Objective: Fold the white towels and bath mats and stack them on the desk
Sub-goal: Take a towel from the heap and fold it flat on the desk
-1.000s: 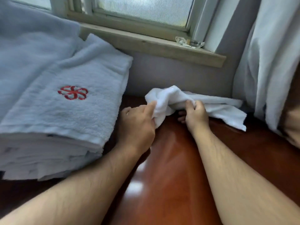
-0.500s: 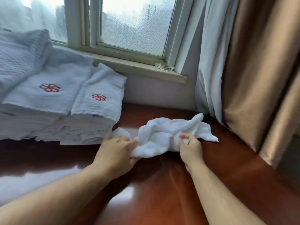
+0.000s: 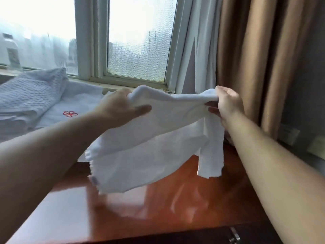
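A small white terry towel (image 3: 158,138) hangs in the air between both hands, above the glossy red-brown wooden worktop (image 3: 158,212). The left hand (image 3: 121,110) takes one end of the upper edge. Its grip is pinching the cloth, with the fingers curled over the hem and the thumb laid along the near face. The right hand (image 3: 226,104) pinches the opposite end between thumb and fingertips. Held apart at about the same height, the two grips pull the top edge nearly straight. I judge this is meant to let the cloth's own weight draw out the creases and show the corners before the first fold. The towel is not spread flat yet: a narrow strip doubles over and dangles below the right hand, and the lower left part hangs in layers.

To the left, by the window sill, a stack of folded white towels with a red embroidered emblem (image 3: 70,114) lies on the worktop. A folded pale waffle-weave cloth (image 3: 29,97) sits beside or partly over it; I cannot tell which. That seems to be the pile this towel will join.

No open container shows. There is only a dark drawer front with a metal handle (image 3: 234,234) under the worktop's near edge, and its contents are hidden.
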A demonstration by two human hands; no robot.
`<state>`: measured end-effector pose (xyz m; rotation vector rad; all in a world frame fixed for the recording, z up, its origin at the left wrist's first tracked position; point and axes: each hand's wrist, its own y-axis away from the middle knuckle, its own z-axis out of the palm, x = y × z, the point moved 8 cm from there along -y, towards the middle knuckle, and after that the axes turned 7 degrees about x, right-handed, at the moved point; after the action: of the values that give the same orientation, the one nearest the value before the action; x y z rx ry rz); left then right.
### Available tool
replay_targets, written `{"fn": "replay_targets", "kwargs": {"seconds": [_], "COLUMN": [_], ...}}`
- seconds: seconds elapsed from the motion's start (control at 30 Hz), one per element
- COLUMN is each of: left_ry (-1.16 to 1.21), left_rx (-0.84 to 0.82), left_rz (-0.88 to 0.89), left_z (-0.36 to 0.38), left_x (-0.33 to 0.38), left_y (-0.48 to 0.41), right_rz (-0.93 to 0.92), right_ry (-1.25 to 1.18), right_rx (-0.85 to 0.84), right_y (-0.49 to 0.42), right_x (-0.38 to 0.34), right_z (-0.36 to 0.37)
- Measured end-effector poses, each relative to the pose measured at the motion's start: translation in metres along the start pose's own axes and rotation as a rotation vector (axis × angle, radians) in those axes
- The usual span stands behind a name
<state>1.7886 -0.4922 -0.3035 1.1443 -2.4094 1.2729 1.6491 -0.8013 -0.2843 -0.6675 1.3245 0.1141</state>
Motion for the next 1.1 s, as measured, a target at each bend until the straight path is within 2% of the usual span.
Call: {"fn": "replay_targets", "kwargs": {"seconds": [0.07, 0.1, 0.2, 0.27, 0.33, 0.4, 0.47, 0.57, 0.67, 0.73, 0.83, 0.9, 0.93, 1.0, 1.07, 1.1], "left_ry": [-0.192, -0.276, -0.422, -0.478, -0.408, -0.314, -0.288, -0.328, -0.297, -0.278, -0.321, -0.281, -0.240, -0.236, -0.306, -0.329], "left_rx": [-0.173, -0.215, -0.145, -0.063, -0.083, -0.245, -0.370, -0.414, -0.375, -0.367, -0.261, -0.163, -0.176, -0.287, -0.370, -0.379], "left_rz": [-0.038, -0.041, -0.009, 0.073, 0.225, 0.304, 0.247, 0.149, 0.045, 0.019, 0.107, 0.149, 0.151, 0.181, 0.260, 0.297], "left_z": [0.004, 0.006, 0.006, 0.012, 0.041, 0.086, 0.127, 0.168, 0.182, 0.187, 0.186, 0.178, 0.178, 0.182, 0.185, 0.185], "left_x": [-0.009, -0.014, -0.025, -0.025, -0.021, -0.024, -0.036, -0.053, -0.066, -0.070, -0.065, -0.062, -0.062, -0.063, -0.061, -0.059], "left_y": [0.001, 0.002, 0.011, 0.029, 0.061, 0.099, 0.125, 0.137, 0.130, 0.125, 0.121, 0.115, 0.113, 0.111, 0.115, 0.118], "right_rz": [0.106, 0.119, -0.017, -0.014, -0.045, -0.130, -0.146, -0.175, -0.294, -0.358, -0.290, -0.337, -0.443, -0.772, -1.003, -1.041], "right_ry": [0.164, 0.338, 1.025, 1.235, 1.314, 1.341, 1.354, 1.417, 1.351, 1.173, 0.926, 0.864, 0.846, 0.843, 0.808, 0.801], "right_rx": [-0.192, -0.280, -0.417, -0.501, -0.543, -0.536, -0.544, -0.497, -0.453, -0.396, -0.411, -0.427, -0.377, -0.246, -0.332, -0.428], "right_y": [0.004, 0.006, 0.018, 0.039, 0.062, 0.076, 0.086, 0.084, 0.087, 0.093, 0.091, 0.084, 0.081, 0.089, 0.115, 0.125], "right_x": [0.011, 0.021, 0.058, 0.091, 0.125, 0.155, 0.181, 0.203, 0.211, 0.212, 0.222, 0.216, 0.204, 0.175, 0.167, 0.170], "right_z": [0.011, 0.015, 0.009, 0.006, 0.006, 0.011, 0.016, 0.020, 0.019, 0.012, -0.002, 0.000, 0.000, 0.003, 0.013, 0.020]}}
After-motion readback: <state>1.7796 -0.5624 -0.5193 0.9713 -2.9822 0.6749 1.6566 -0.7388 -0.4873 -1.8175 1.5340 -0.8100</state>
